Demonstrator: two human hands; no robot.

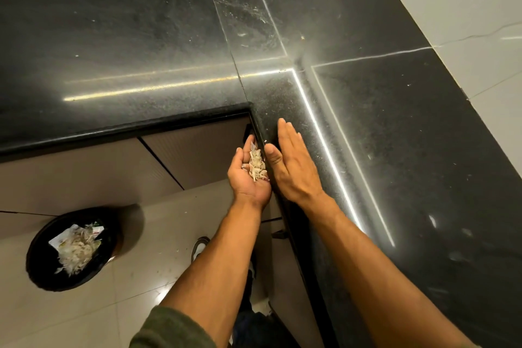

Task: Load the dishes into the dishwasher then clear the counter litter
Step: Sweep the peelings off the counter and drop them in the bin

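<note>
Holding scraps (pixel 257 162), left hand (pixel 248 175) cupped at bench (pixel 141 37) edge. Right hand (pixel 293 161) flat, fingers straight. Bin (pixel 39 260) on floor.

No legible text anywhere.

Left hand (pixel 248 178) cupped below counter (pixel 141 37) edge — holds scraps (pixel 257 162); right hand (pixel 293 161) flat on counter.
</note>
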